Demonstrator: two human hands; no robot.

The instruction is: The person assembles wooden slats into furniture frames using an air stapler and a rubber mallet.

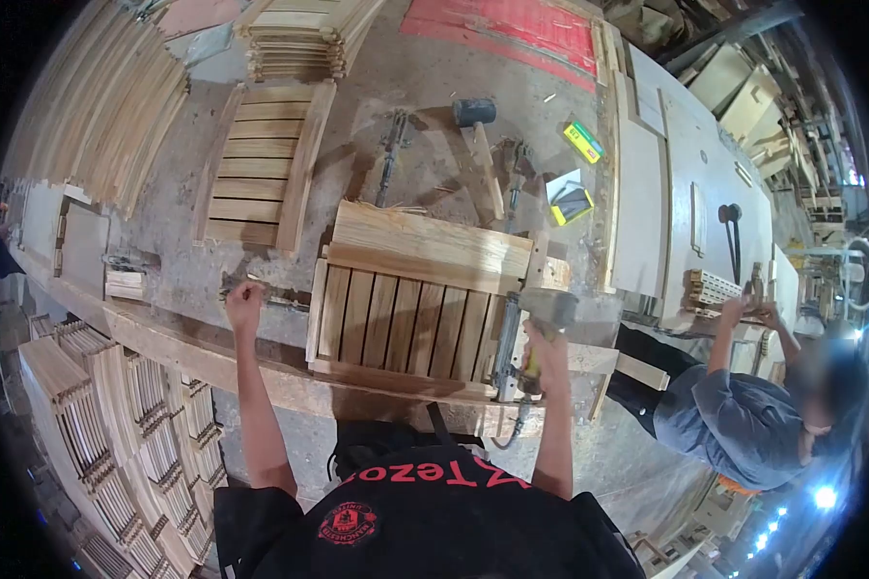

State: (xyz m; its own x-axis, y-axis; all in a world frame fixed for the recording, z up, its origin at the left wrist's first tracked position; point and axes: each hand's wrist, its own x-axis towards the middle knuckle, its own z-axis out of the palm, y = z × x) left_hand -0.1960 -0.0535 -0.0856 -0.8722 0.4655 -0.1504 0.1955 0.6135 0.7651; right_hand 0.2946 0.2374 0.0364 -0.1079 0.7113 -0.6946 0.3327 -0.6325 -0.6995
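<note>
A slatted wooden panel (406,323) lies on the bench in front of me, with a wide board (430,243) along its far side. At its left, my left hand (244,299) is closed at the outer end of a metal bar clamp (285,297), fingers curled round the handle. My right hand (547,359) grips a nail gun (548,307) over the panel's right end; a hose (519,427) hangs from it. Beneath the nail gun, another metal clamp (505,338) runs along the panel's right side. The nail gun's tip is hidden.
Beyond the panel lie a mallet (475,114), two more clamps (391,159) and yellow boxes (582,142). A second slatted panel (258,164) and stacked wood strips (97,106) are at left. On the right, a co-worker (734,415) works at another bench.
</note>
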